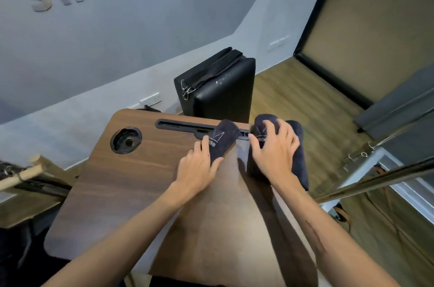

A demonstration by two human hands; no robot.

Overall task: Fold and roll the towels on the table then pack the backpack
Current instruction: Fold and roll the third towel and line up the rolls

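Two rolled dark navy towels with white stitched logos lie at the far right of the wooden table [112, 183]. My left hand [199, 165] grips the near end of the smaller roll [223, 138], which lies across the black slot. My right hand [273, 148] has its fingers curled over the top of the larger rolled towel [298, 157], which sits at the table's right edge. A brownish fabric surface [223, 216] spreads between my forearms; I cannot tell whether it is the backpack.
The table has a round black cup recess [126, 140] at the left and a long black slot [183, 125] along the far edge. A black padded case [218, 89] stands on the floor behind the table. Wooden poles [25, 172] lie at the left, a metal frame [375, 169] at the right.
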